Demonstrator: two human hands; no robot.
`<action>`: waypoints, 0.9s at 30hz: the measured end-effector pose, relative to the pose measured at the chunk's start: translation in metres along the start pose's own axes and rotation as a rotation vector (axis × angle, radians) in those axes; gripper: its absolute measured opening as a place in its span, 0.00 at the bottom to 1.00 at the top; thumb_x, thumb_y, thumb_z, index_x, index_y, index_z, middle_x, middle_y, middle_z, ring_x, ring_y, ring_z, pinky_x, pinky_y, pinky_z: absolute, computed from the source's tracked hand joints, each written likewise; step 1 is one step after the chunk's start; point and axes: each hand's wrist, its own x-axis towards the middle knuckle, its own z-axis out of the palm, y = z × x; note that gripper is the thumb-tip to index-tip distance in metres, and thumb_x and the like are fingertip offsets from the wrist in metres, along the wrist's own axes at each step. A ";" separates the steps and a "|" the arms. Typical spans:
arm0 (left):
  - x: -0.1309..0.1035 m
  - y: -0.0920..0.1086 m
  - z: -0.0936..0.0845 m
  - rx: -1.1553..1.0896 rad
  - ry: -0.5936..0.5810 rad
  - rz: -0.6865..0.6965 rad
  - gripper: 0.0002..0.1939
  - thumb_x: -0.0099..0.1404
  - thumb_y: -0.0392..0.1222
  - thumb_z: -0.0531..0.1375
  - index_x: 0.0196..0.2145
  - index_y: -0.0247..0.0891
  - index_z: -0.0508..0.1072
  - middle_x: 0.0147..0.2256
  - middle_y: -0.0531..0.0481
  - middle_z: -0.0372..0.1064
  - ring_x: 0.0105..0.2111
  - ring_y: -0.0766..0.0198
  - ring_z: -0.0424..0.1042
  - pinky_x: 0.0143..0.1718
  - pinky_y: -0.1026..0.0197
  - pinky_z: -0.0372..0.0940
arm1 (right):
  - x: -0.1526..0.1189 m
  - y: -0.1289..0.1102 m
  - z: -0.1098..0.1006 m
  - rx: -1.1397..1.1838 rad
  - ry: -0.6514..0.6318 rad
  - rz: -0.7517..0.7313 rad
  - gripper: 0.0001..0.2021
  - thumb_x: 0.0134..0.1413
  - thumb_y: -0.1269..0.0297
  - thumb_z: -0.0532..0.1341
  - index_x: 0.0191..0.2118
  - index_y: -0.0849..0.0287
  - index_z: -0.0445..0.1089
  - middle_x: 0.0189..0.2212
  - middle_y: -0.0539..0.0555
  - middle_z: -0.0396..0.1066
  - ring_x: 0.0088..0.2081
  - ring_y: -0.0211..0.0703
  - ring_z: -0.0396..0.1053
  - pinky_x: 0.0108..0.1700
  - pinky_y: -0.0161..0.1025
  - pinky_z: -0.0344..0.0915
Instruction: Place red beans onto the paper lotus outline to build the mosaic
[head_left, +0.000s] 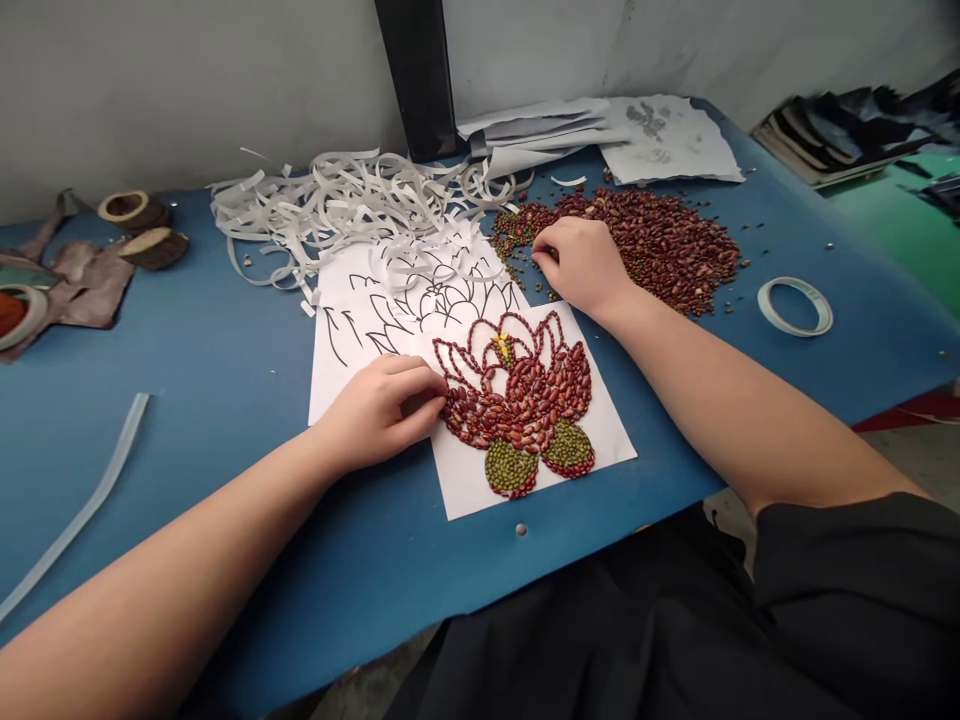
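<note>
A lotus picture [551,400] of red beans and green mung beans is laid out on a white sheet [609,440], with a small yellow patch near its top centre. My left hand [386,410] rests at the sheet's left side, fingers curled and thumb and forefinger tips close together against the beans; what they hold, if anything, is hidden. At the near left side of a bean pile [667,245], my right hand [581,260] is closed in a pinch over loose mung beans [514,235]. Anything between those fingertips is too small to make out.
Behind the lotus, paper with black line drawings [360,320] lies partly under tangled white strips [337,205]. A tape roll [795,306] lies at right, a pale strip [90,510] at left. Wood pieces [154,248] and torn papers [667,140] sit farther back on the blue table [247,400].
</note>
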 end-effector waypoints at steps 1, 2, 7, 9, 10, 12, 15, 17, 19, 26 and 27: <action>0.000 0.000 0.000 0.001 0.000 0.000 0.09 0.74 0.37 0.55 0.40 0.37 0.76 0.34 0.50 0.74 0.34 0.64 0.72 0.39 0.61 0.66 | 0.000 0.001 0.000 -0.002 0.001 0.002 0.14 0.62 0.68 0.56 0.42 0.59 0.80 0.42 0.62 0.79 0.47 0.58 0.73 0.52 0.53 0.67; 0.000 0.000 0.000 0.003 -0.003 -0.002 0.09 0.73 0.37 0.55 0.40 0.37 0.76 0.33 0.50 0.74 0.34 0.64 0.72 0.39 0.61 0.66 | 0.000 0.002 0.001 -0.005 0.000 -0.003 0.15 0.62 0.69 0.55 0.43 0.59 0.80 0.43 0.62 0.78 0.47 0.58 0.73 0.52 0.53 0.67; -0.001 0.000 -0.001 0.002 -0.018 -0.013 0.09 0.73 0.37 0.56 0.40 0.36 0.76 0.33 0.50 0.73 0.34 0.63 0.72 0.39 0.60 0.66 | 0.000 0.004 0.002 -0.029 -0.032 -0.019 0.18 0.66 0.69 0.51 0.44 0.59 0.80 0.44 0.63 0.77 0.45 0.56 0.72 0.51 0.53 0.66; -0.001 0.000 -0.002 -0.001 -0.019 -0.015 0.09 0.73 0.37 0.56 0.40 0.36 0.76 0.33 0.50 0.73 0.34 0.63 0.72 0.40 0.60 0.66 | -0.001 0.004 0.002 -0.035 -0.035 -0.003 0.17 0.67 0.68 0.50 0.41 0.59 0.79 0.42 0.63 0.76 0.44 0.55 0.71 0.49 0.52 0.66; -0.001 0.000 -0.002 -0.001 -0.019 -0.017 0.08 0.73 0.37 0.56 0.40 0.36 0.76 0.33 0.50 0.73 0.34 0.63 0.72 0.40 0.60 0.66 | -0.001 0.004 0.002 -0.038 -0.032 0.003 0.17 0.67 0.68 0.50 0.40 0.59 0.78 0.42 0.62 0.75 0.43 0.55 0.70 0.49 0.52 0.66; -0.001 0.000 -0.001 -0.002 -0.019 -0.020 0.08 0.73 0.37 0.56 0.40 0.36 0.76 0.33 0.50 0.73 0.34 0.63 0.71 0.40 0.60 0.66 | -0.003 0.004 0.001 -0.048 -0.026 0.004 0.15 0.67 0.68 0.50 0.40 0.58 0.76 0.41 0.62 0.74 0.43 0.55 0.70 0.48 0.51 0.66; -0.001 -0.001 -0.001 -0.004 -0.022 -0.018 0.09 0.73 0.37 0.56 0.40 0.36 0.76 0.33 0.50 0.73 0.34 0.63 0.71 0.40 0.61 0.66 | -0.006 0.003 -0.002 -0.064 -0.017 0.003 0.13 0.65 0.71 0.51 0.41 0.59 0.74 0.41 0.63 0.74 0.45 0.57 0.70 0.49 0.52 0.66; -0.002 -0.001 -0.001 -0.003 -0.023 -0.015 0.09 0.73 0.37 0.56 0.40 0.36 0.76 0.33 0.50 0.73 0.34 0.63 0.71 0.40 0.61 0.66 | -0.007 0.001 -0.006 -0.052 0.011 0.010 0.14 0.65 0.72 0.51 0.43 0.59 0.73 0.41 0.63 0.74 0.46 0.58 0.71 0.51 0.53 0.67; -0.002 -0.001 -0.001 -0.001 -0.021 -0.012 0.09 0.73 0.37 0.56 0.40 0.36 0.76 0.33 0.50 0.73 0.34 0.63 0.72 0.40 0.61 0.66 | -0.010 -0.004 -0.013 -0.001 0.050 -0.004 0.14 0.65 0.72 0.51 0.44 0.59 0.74 0.42 0.63 0.76 0.47 0.57 0.72 0.52 0.53 0.67; 0.000 0.000 -0.001 -0.013 -0.004 -0.007 0.08 0.73 0.37 0.56 0.40 0.36 0.76 0.34 0.49 0.74 0.34 0.64 0.72 0.39 0.61 0.66 | -0.033 -0.038 -0.046 0.428 -0.083 -0.136 0.05 0.59 0.65 0.64 0.36 0.56 0.78 0.36 0.53 0.80 0.40 0.47 0.76 0.48 0.47 0.71; 0.000 0.000 -0.001 -0.014 -0.002 -0.007 0.08 0.73 0.37 0.56 0.40 0.36 0.76 0.34 0.49 0.74 0.34 0.64 0.72 0.39 0.61 0.66 | -0.036 -0.042 -0.048 0.500 -0.119 -0.122 0.04 0.57 0.64 0.66 0.35 0.56 0.78 0.35 0.52 0.80 0.38 0.45 0.76 0.46 0.45 0.72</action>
